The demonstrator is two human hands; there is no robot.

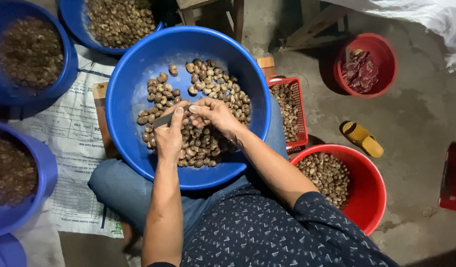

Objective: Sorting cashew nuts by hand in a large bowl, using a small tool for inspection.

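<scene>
A big blue basin [139, 64] rests on my lap, holding several brown cashew nuts [213, 84] spread across its middle and right side. My left hand [168, 136] grips a small flat grey blade [163, 119] over the nuts. Just to its right, my right hand [213, 113] pinches a single nut with its fingertips close against the blade's tip. Both hands hover low over the pile in the basin.
Blue basins of nuts stand at top left [35, 49], top centre [119, 22] and lower left [15, 173], on a printed white sack [74, 143]. Right of my knee are a red basket [289, 111], a red bucket of nuts [366, 193], another red bucket [366, 64] and a yellow sandal [362, 139].
</scene>
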